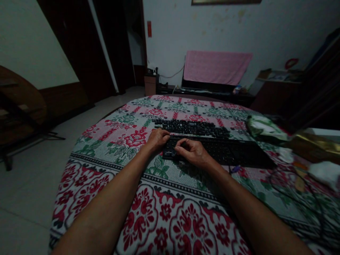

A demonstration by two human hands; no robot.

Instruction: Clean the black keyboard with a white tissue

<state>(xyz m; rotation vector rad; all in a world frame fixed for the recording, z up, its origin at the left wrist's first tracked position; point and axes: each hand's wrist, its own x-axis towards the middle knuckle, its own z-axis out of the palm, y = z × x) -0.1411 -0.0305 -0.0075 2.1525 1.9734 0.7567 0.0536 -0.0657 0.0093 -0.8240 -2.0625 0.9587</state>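
Observation:
A black keyboard (228,153) lies across a bed covered with a red, green and white floral sheet (164,209). Just behind it lies a row of loose black keycaps (191,126). My left hand (157,139) rests at the keyboard's left end with its fingers curled onto the top edge. My right hand (193,152) sits on the left part of the keyboard with fingers bent and pinched together over the keys. What the fingertips hold, if anything, is too small and dark to make out.
A crumpled green and white bag (262,128) and a golden packet (316,145) lie at the right of the bed. Dark cables (292,191) trail over the sheet at right. A pink cloth (216,66) covers something against the far wall. Tiled floor lies to the left.

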